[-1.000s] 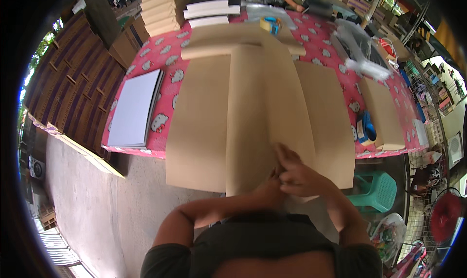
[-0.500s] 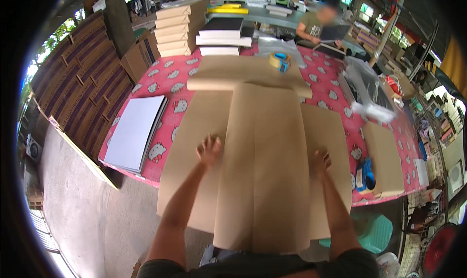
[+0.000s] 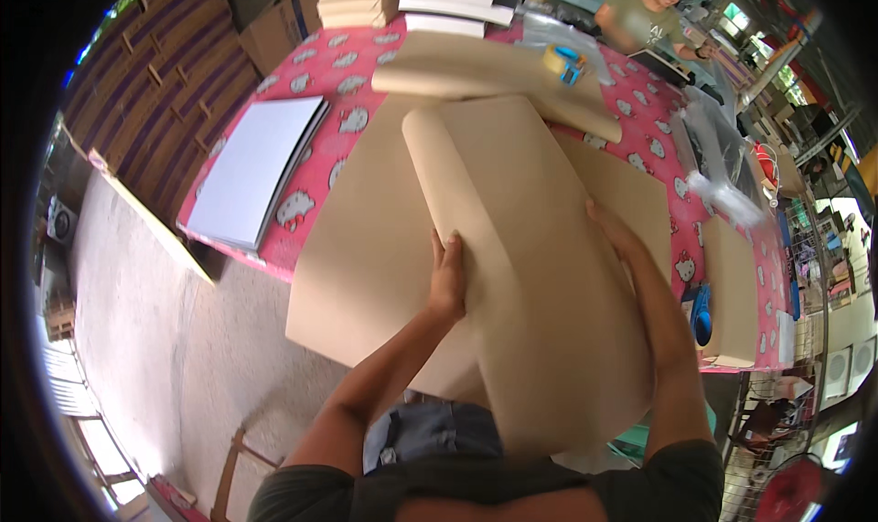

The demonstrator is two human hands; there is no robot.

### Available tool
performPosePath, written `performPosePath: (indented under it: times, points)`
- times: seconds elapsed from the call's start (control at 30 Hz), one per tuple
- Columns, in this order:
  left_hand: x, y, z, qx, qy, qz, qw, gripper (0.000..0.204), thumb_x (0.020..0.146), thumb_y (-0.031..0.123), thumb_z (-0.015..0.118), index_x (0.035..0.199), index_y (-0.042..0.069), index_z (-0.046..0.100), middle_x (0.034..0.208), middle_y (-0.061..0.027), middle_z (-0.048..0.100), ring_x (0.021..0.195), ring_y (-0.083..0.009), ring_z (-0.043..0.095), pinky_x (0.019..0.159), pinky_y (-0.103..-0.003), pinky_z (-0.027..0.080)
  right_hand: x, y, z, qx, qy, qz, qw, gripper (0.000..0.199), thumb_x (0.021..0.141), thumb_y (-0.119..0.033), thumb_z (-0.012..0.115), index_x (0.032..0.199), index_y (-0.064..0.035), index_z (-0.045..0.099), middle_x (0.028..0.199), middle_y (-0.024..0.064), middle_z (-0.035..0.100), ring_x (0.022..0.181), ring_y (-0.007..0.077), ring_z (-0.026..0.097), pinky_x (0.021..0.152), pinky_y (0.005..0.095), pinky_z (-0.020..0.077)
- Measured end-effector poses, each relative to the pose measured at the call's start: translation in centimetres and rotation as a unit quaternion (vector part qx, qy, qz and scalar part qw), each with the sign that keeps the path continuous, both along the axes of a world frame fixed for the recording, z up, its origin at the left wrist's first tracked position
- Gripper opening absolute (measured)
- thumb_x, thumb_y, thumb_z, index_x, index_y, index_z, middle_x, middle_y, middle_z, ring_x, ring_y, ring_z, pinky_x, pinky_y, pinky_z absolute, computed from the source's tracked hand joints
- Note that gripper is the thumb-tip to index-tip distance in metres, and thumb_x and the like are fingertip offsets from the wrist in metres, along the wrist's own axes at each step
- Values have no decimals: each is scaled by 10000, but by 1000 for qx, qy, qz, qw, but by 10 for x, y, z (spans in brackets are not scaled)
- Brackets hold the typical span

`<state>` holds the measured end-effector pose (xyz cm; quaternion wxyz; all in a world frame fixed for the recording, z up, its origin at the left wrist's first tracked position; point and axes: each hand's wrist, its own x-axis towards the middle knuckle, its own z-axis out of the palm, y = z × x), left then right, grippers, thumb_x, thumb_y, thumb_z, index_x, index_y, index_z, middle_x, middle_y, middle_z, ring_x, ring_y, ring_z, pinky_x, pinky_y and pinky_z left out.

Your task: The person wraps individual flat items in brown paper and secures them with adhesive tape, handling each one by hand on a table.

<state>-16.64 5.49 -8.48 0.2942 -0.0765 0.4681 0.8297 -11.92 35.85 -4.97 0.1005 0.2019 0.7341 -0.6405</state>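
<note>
A long folded bundle of brown kraft paper (image 3: pixel 549 275) lies slanted before me, its far end pointing left and its near end close to my body. My left hand (image 3: pixel 448 275) holds its rounded left edge, fingers pointing away from me. On the opposite edge my right hand (image 3: pixel 617 234) is cupped around the side, with part of its fingers hidden. Whether something is wrapped inside the bundle, I cannot tell. Beneath it spreads a flat brown paper sheet (image 3: pixel 366 239). Across the far side lies another rolled brown paper piece (image 3: pixel 457 65), with a tape dispenser (image 3: pixel 562 65) on it.
A stack of white boards (image 3: pixel 256 170) lies left on the pink patterned table cover (image 3: pixel 297 207). Another blue tape dispenser (image 3: pixel 701 316) stands at right beside a brown wrapped package (image 3: pixel 732 293). Clear plastic (image 3: pixel 718 170) sits farther back. A person (image 3: pixel 645 19) works across the table.
The folded paper bundle has turned, its far end swinging left and its near end right. Both my hands have moved inward from the flat sheet onto its edges. The view has shifted.
</note>
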Motion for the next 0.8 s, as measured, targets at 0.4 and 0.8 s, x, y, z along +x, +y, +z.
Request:
performPosePath:
  times: [0.4, 0.8]
  points:
    - [-26, -4, 14, -493, 624, -240, 558, 462, 834, 252, 471, 1272, 107, 455, 1391, -140, 325, 1339, -405, 112, 997, -674, 73, 12, -156, 15, 606, 83, 165, 774, 1070, 558, -602, 724, 1286, 69, 319, 1362, 260, 274, 1198, 433, 338, 983, 479, 312]
    - [-38, 19, 32, -453, 706, -370, 398, 519, 888, 432, 373, 1356, 208, 352, 1451, -154, 170, 1324, -444, 88, 991, -685, 58, -12, -94, -10, 311, 297, 364, 826, 283, 753, -213, 558, 607, 28, 579, 532, 177, 539, 456, 214, 511, 466, 353, 405]
